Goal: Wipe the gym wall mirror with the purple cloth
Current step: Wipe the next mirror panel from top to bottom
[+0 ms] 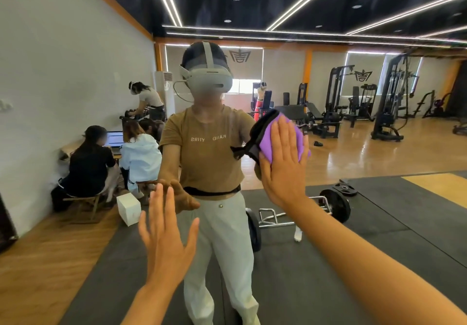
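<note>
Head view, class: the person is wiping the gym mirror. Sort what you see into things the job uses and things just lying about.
Belongs to the job:
- purple cloth
- right hand pressing it flat
- mirror
- left hand, raised open by the glass

Just lying about (reflected):
- barbell
- white box
- weight machines

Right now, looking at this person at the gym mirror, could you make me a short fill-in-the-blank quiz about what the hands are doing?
1. The right hand presses a soft cloth coloured ____ flat against the big wall mirror.
2. The left hand holds ____.
3. The fingers of both hands are ____, not curled.
4. Reflected behind the person, a barbell lies on the ____.

Missing words: purple; nothing; straight; floor
</note>
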